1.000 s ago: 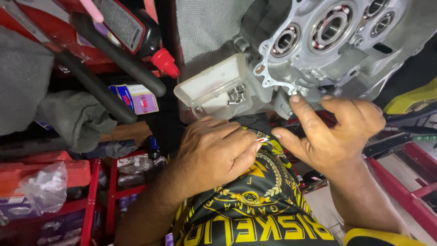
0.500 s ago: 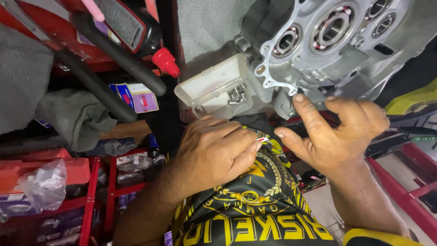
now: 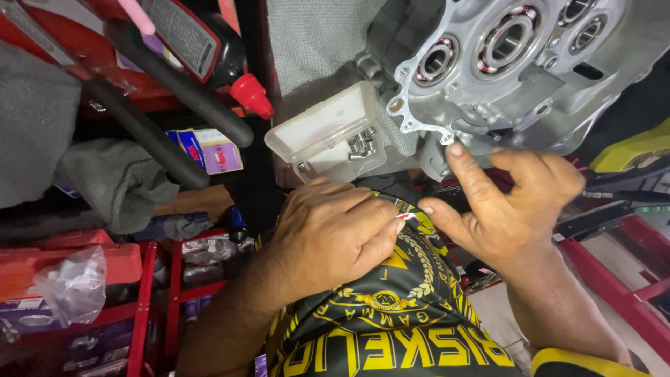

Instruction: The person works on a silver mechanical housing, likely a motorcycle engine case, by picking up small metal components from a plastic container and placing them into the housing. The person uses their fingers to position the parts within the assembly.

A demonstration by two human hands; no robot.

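Light comes down on me from overhead, even and fairly bright, and the grey engine case point(image 3: 502, 70) catches most of it, its machined faces pale with soft shine around the bearing bores. The clear plastic box point(image 3: 324, 132) beside it glares almost white along its lid. My left hand point(image 3: 335, 234) and right hand point(image 3: 513, 209) are well lit and sharp, knuckles and nails crisp, with a dark shadow pooled between them. The left side falls dim: the red shelving point(image 3: 160, 293) and grey cloth point(image 3: 115, 181) sit in murk, slightly soft. Edges bend a little from the wide lens, and the black corner at right loses all detail
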